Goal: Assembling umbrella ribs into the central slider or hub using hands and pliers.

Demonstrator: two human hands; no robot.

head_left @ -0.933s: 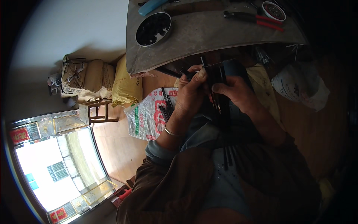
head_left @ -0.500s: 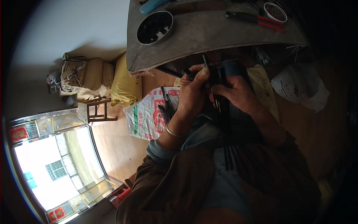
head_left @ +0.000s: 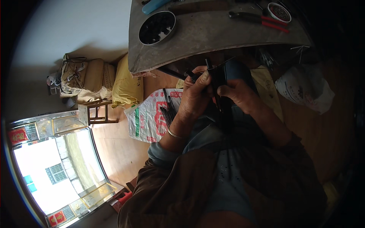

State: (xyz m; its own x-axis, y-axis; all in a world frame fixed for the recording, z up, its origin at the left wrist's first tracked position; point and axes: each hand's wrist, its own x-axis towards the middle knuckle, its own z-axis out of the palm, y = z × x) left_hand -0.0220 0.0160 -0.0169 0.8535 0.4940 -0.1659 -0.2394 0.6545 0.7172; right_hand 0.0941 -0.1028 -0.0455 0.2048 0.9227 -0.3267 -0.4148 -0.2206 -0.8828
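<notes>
In front of my lap, below the table edge, both hands work on a bundle of long thin dark rods (head_left: 223, 114). My left hand (head_left: 197, 93) is closed round its upper part, thumb on top, and a short rod end stands up beside the thumb. A black knobbed piece (head_left: 191, 74) shows by the left fingers; whether it belongs to the bundle I cannot tell. My right hand (head_left: 241, 95) is bent in from the other side, its thumb against the rods and its fingers mostly hidden. The rods' lower ends fade into shadow over my lap.
On the grey table (head_left: 197, 34) are a bowl (head_left: 140, 36) of black pieces, red-handled pliers (head_left: 247, 17) and a small white bowl (head_left: 269, 12). More dark rods (head_left: 168, 104) lie on a white printed sack (head_left: 146, 121). A wooden stool (head_left: 97, 114), yellow sack (head_left: 127, 83) and white bag (head_left: 304, 91) stand around.
The rods' lower ends are more blurred and darker over my lap. My right thumb has shifted slightly up along the bundle; the left hand keeps its grip.
</notes>
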